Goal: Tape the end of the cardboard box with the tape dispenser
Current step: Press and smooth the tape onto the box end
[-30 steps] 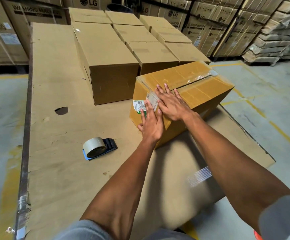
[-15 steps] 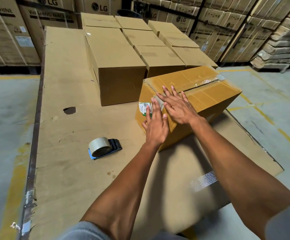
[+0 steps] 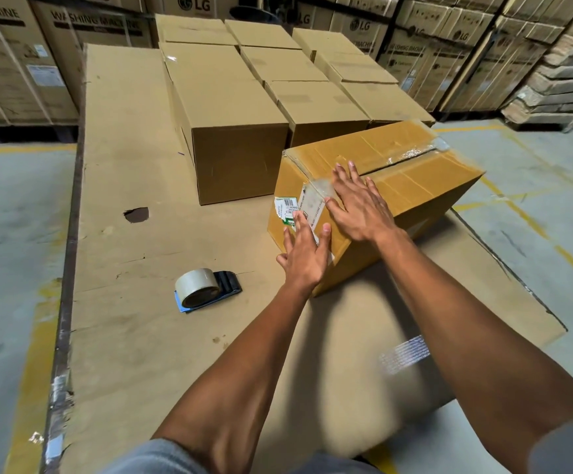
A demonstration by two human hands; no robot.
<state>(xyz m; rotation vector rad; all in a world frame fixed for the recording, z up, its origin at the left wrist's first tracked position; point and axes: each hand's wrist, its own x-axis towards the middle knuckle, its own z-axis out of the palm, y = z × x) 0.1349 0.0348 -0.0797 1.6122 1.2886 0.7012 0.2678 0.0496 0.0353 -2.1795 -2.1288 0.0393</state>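
Note:
A tan cardboard box (image 3: 415, 172) covered in shiny brown tape lies on a large flat cardboard sheet (image 3: 134, 336). Clear tape runs along its top seam and down over the near end, beside a white and green label (image 3: 287, 208). My right hand (image 3: 360, 206) lies flat with spread fingers on the box's top near corner, over the tape. My left hand (image 3: 304, 254) presses flat against the near end face below the label. The tape dispenser (image 3: 206, 289), a tan roll on a blue and black frame, lies on the sheet to the left of the box, untouched.
Several plain cardboard boxes (image 3: 237, 131) stand in rows behind the taped box. Stacked LG washing machine cartons (image 3: 15, 63) line the back wall. A dark hole (image 3: 137, 214) marks the sheet. Concrete floor with yellow lines (image 3: 531, 213) lies on both sides.
My left hand has slid down the box's end face, below the label. My right hand stays flat on the top corner. The dispenser has not moved.

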